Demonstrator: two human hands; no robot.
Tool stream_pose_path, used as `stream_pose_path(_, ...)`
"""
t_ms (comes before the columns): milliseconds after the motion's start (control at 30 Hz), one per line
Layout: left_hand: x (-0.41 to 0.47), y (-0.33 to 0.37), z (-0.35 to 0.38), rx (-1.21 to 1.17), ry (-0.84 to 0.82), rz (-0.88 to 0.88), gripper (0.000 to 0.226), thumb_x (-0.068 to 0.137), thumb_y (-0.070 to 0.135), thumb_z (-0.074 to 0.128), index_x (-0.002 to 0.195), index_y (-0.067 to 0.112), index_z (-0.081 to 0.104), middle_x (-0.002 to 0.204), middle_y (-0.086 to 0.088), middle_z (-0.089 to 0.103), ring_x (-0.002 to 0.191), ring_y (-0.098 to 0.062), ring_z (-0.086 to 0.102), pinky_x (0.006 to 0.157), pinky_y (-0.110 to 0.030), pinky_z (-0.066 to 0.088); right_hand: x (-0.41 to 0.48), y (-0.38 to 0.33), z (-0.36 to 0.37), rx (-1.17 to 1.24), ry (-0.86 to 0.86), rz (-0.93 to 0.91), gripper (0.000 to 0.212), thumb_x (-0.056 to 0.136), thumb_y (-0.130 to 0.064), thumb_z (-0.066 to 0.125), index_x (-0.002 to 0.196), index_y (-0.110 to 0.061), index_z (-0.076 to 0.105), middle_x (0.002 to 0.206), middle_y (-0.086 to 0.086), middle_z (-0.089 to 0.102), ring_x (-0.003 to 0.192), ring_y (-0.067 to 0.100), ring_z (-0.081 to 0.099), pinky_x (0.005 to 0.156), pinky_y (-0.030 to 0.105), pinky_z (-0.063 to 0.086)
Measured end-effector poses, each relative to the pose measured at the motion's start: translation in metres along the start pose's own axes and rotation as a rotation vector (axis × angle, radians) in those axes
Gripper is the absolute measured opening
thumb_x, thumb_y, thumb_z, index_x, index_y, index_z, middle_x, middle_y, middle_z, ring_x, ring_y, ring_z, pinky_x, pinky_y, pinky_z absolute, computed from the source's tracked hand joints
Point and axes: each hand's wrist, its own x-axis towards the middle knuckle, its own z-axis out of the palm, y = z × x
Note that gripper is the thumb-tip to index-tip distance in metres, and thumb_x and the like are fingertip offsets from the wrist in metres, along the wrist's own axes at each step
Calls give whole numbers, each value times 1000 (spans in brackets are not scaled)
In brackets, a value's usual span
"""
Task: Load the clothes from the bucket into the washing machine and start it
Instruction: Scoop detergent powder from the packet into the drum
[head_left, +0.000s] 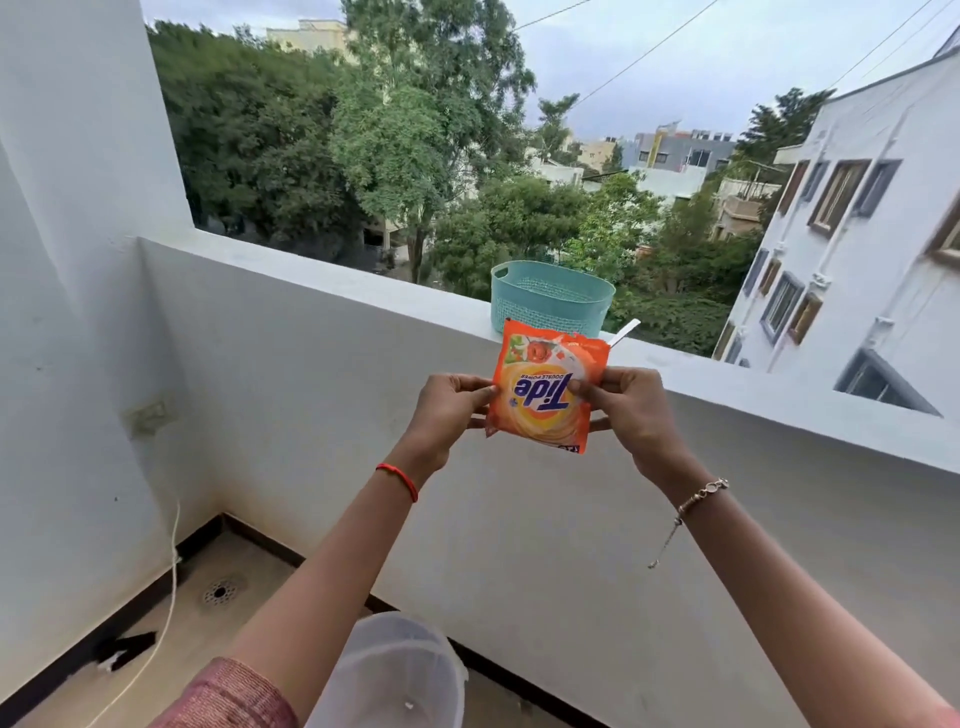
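Tide packet (545, 389) pinched upside down by left hand (449, 410) and right hand (631, 408); torn edge is best kept raised until over the machine.

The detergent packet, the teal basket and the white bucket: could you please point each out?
Detergent packet (545, 395): head view, on the printed logo.
Teal basket (545, 306): head view, on its front wall.
White bucket (387, 675): head view, on its side wall.

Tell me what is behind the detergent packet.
Directly behind the detergent packet, held by the left hand and right hand, a teal basket stands on the balcony wall. The packet covers the basket's lower front; its contents cannot be seen.
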Motion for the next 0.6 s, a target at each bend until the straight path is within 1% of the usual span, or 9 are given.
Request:
stream_pose_path(100,48,11,2,31,1,45,16,92,11,56,98,2,67,79,-5,67,65,-12,64,49,-14,52,43,-1,-4,-1,26,-28,11,84,-8,65,90,0,68,82,11,70,54,7,68,45,25,56)
stream_pose_path(167,84,21,3,28,-10,107,16,90,7,57,99,-3,67,77,-7,67,63,-13,63,52,-16,53,75,-3,-6,4,35,-56,7,83,-8,66,87,-3,69,78,10,71,55,9,69,45,26,56)
stream_pose_path(233,121,29,5,37,-12,167,16,87,4,60,98,-5,68,73,-7,66,60,-13,61,54,-18,52,108,-2,-9,24,66,-73,3,83,-7,66,83,-6,69,69,1,73,54,9,68,44,26,56)
stream_pose_path(300,156,40,7,52,2,217,13,85,3,63,94,-3,69,69,-6,65,59,-13,58,55,-18,48,140,-4,-11,32,95,-88,3,83,-6,66,82,-7,69,61,-7,72,53,7,67,45,26,56)
stream_pose_path(367,189,50,11,55,-2,247,12,84,3,64,92,-3,70,66,-5,63,58,-11,56,51,-14,44,173,-8,-16,16,110,-102,3,82,-6,66,83,-7,69,63,-7,72,52,7,67,44,24,55)
stream_pose_path(433,218,62,14,73,-14,280,11,83,2,65,91,-3,70,62,-3,62,55,-8,54,46,-10,42,201,-13,-21,-4,128,-129,3,82,-6,67,84,-7,68,69,0,72,52,7,67,43,23,55)
stream_pose_path(533,263,76,20,124,-29,324,13,81,1,66,93,-3,71,60,-2,61,48,-3,52,43,-10,39,240,-14,-27,-40,150,-160,5,82,-7,66,86,-4,68,63,-6,71,51,6,66,44,24,56)
stream_pose_path(600,287,78,24,169,-29,333,12,81,2,67,91,-2,71,60,-3,61,42,2,52,43,-11,40,261,-10,-31,-82,160,-147,11,82,-7,66,90,1,68,68,-2,71,51,6,66,46,27,57)
